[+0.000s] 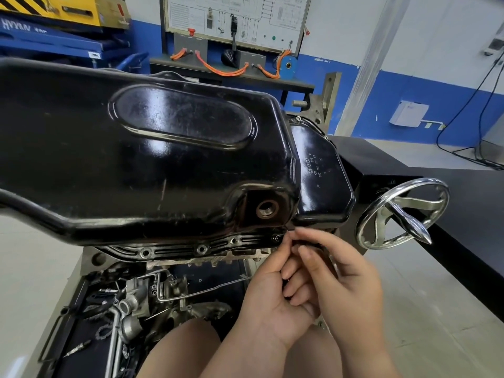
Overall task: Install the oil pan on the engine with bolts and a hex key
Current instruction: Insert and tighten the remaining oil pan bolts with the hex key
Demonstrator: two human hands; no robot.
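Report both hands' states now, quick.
Left hand: pinching at the pan flange; what, cannot tell.
Right hand: gripping a small dark tool.

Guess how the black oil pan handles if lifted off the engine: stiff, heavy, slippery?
The oil pan is likely rigid: pressed metal with a stamped oval rib. Probably awkward rather than heavy: long, deep at one end. The glossy paint may be slick, so grip by the bolt flange.
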